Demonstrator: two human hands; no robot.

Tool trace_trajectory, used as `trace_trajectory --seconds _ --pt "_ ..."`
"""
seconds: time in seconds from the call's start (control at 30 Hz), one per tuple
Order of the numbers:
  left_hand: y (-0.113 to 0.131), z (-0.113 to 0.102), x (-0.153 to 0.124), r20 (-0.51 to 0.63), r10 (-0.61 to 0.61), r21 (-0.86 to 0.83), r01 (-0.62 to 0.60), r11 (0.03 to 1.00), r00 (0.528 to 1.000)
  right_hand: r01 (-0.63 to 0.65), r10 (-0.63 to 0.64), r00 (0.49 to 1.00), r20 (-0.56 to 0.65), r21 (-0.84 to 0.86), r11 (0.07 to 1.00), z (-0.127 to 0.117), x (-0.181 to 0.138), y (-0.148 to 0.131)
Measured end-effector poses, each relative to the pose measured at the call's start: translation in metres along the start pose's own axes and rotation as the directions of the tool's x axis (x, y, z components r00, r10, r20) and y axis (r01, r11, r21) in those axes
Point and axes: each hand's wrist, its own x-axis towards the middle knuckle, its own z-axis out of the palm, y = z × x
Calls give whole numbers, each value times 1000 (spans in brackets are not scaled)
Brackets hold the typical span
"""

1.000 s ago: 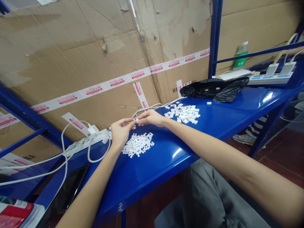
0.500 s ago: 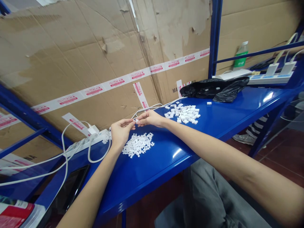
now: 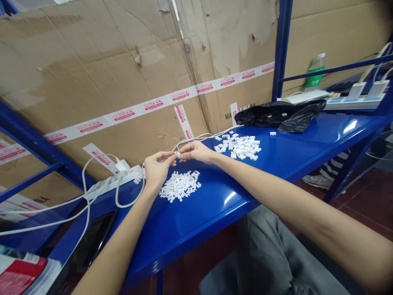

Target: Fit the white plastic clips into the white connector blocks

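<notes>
Above the blue table my two hands meet fingertip to fingertip around a small white plastic piece. My left hand pinches it from the left between thumb and fingers. From the right, the thumb and fingers of my right hand close on the same piece. Its exact shape is too small and too covered to make out. Just below the hands lies a heap of tiny white plastic parts. To the right of my right hand spreads a looser pile of larger white blocky pieces.
A black plastic bag lies at the back right beside a single white piece. On the left are a power strip with white cables, a dark phone-like device and a red-and-white packet. Cardboard walls the back.
Both hands stay together on the small white piece, with slight finger movement. The whole view has shifted slightly; the piles look unchanged.
</notes>
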Motion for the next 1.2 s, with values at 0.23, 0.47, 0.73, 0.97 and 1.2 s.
trace_trajectory --seconds 0.23,0.47,0.73,0.97,1.2 --pt "-2 2 1 -28 -27 -47 26 999 999 -44 45 999 -17 44 998 3 2 1" --pt "-2 3 0 -23 -43 -64 41 997 999 -58 60 998 -23 69 996 4 2 1" --pt "-3 2 0 -1 -41 -38 41 998 999 -67 68 997 -21 59 996 4 1 1" --pt "0 -2 -1 44 -56 -33 58 998 997 -60 61 998 -23 52 997 3 1 2" --pt "3 -2 0 -5 -70 -103 69 992 998 -42 42 999 -1 109 993 6 -3 -4"
